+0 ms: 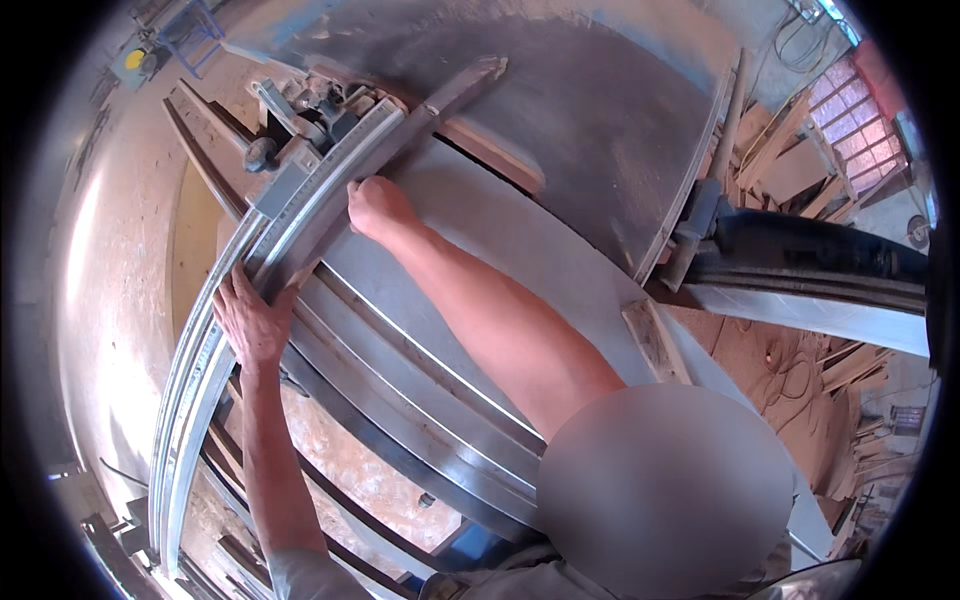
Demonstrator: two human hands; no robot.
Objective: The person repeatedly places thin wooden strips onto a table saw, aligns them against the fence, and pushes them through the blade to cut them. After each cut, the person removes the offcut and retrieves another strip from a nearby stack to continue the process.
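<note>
Brown wood: 1 long strip (330,218) lay along left edge of table (480,210), beside silver rail (200,400), far end over dark panel (600,130). Left hand (252,318) spread across rail and strip's near end; could not tell if gripping. Right hand (380,208) curled closed against strip's right side.

text: none readable | labels: none readable | numbers: none readable

Head view: from the person's head, left camera of two.
Facing: downward and forward, over the metal table (530,245).
Nearness: the dark bar (322,228) is close, the floor (130,220) farther.
</note>
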